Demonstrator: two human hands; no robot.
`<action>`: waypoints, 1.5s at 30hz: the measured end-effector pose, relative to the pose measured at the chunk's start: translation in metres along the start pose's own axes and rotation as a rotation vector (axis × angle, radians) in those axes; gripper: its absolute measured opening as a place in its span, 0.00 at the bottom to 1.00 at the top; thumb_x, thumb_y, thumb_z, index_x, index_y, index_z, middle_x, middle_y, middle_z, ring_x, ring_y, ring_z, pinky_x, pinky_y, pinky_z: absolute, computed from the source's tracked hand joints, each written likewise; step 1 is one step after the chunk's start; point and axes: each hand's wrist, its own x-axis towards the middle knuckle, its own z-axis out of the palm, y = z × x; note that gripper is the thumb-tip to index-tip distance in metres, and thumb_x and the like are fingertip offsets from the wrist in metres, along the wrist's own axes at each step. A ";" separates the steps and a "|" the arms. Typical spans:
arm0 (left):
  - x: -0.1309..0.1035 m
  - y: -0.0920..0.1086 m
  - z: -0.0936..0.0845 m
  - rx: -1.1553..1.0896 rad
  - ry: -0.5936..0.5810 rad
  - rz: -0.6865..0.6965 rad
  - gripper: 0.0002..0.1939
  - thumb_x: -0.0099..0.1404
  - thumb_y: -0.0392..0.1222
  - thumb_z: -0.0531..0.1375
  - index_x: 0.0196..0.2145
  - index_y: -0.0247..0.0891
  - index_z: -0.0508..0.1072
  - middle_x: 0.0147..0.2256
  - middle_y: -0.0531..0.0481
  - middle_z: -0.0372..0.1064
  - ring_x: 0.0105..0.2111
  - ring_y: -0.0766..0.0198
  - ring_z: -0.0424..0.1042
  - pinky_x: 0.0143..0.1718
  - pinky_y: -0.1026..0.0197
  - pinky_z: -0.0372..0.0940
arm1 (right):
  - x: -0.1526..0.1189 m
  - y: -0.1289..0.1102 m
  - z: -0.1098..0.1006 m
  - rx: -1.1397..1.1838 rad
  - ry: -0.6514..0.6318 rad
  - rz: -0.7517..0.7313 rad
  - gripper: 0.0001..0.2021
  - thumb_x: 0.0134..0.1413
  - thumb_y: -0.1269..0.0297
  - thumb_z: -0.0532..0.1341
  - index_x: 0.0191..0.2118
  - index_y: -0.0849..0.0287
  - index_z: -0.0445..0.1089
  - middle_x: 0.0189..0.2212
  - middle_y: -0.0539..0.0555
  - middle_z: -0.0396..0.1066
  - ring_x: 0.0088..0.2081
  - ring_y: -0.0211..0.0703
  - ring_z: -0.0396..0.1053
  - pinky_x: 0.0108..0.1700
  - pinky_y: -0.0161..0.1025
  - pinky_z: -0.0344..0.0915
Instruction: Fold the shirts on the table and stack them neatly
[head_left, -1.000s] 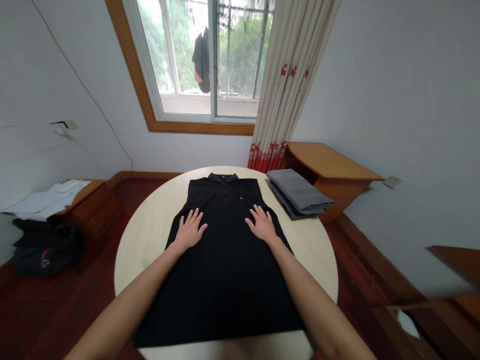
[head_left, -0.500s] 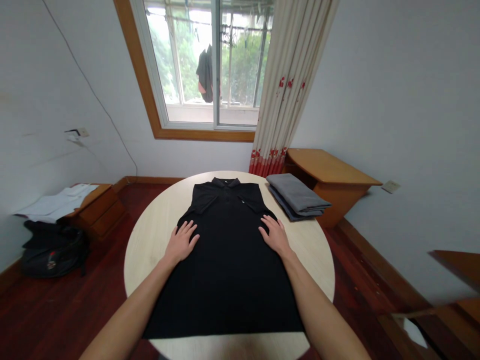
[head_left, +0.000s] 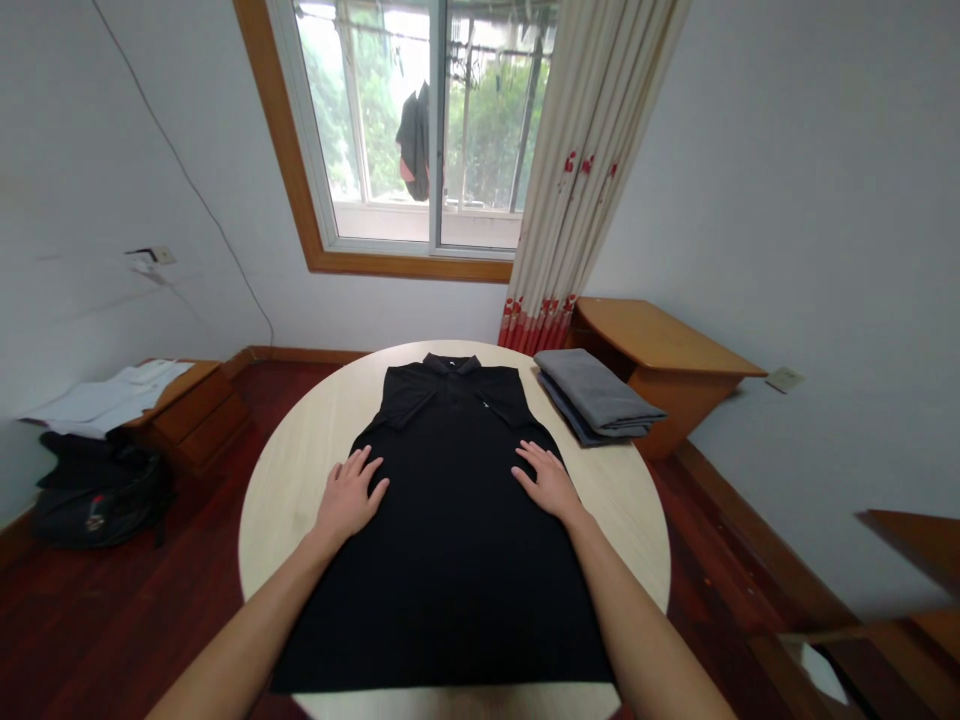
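Note:
A black polo shirt (head_left: 450, 560) lies flat, front up, on a round pale wooden table (head_left: 289, 490). Its collar points away from me toward the window, and both short sleeves are folded in over the chest. My left hand (head_left: 349, 494) rests on the shirt's left edge with its fingers spread. On the right edge, at about the same height, my right hand (head_left: 549, 482) lies palm down, fingers stretched out. Neither hand grips the cloth.
Folded grey cloths (head_left: 596, 392) are stacked at the table's far right. Behind them stands a wooden desk (head_left: 667, 335) beside a long curtain (head_left: 577, 180). To the left, a low wooden cabinet (head_left: 199, 420) holds white papers (head_left: 112, 395), near a black bag (head_left: 101, 500) on the floor.
Both hands have slid slightly toward me along the shirt's side edges, the left one also a little outward. The shirt's folded shape looks unchanged, and the view has shifted slightly.

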 end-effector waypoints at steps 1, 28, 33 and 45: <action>0.000 -0.001 -0.002 0.028 0.020 -0.056 0.25 0.72 0.51 0.51 0.59 0.36 0.70 0.64 0.37 0.60 0.63 0.46 0.60 0.61 0.42 0.58 | 0.001 0.000 0.000 0.006 0.006 0.006 0.23 0.65 0.53 0.55 0.60 0.57 0.69 0.64 0.59 0.62 0.68 0.51 0.56 0.68 0.56 0.49; -0.056 0.010 -0.076 -0.905 -0.424 -0.335 0.23 0.59 0.45 0.61 0.51 0.35 0.73 0.41 0.46 0.79 0.42 0.51 0.78 0.43 0.54 0.73 | 0.004 0.001 -0.001 0.053 0.008 0.037 0.20 0.63 0.55 0.58 0.57 0.54 0.72 0.63 0.56 0.65 0.67 0.50 0.58 0.68 0.54 0.50; -0.038 0.086 -0.085 -0.793 -0.411 -0.097 0.34 0.59 0.45 0.60 0.62 0.32 0.66 0.42 0.44 0.77 0.41 0.52 0.76 0.45 0.55 0.69 | 0.004 0.003 0.000 0.052 0.003 0.033 0.20 0.63 0.55 0.58 0.56 0.54 0.72 0.63 0.56 0.65 0.66 0.50 0.58 0.68 0.54 0.51; 0.064 0.080 -0.036 -0.613 -0.456 -0.033 0.27 0.68 0.57 0.53 0.54 0.35 0.73 0.38 0.43 0.77 0.37 0.56 0.76 0.39 0.57 0.69 | 0.004 0.004 -0.003 0.108 -0.025 0.039 0.20 0.62 0.55 0.58 0.57 0.55 0.72 0.64 0.57 0.64 0.67 0.50 0.57 0.68 0.55 0.50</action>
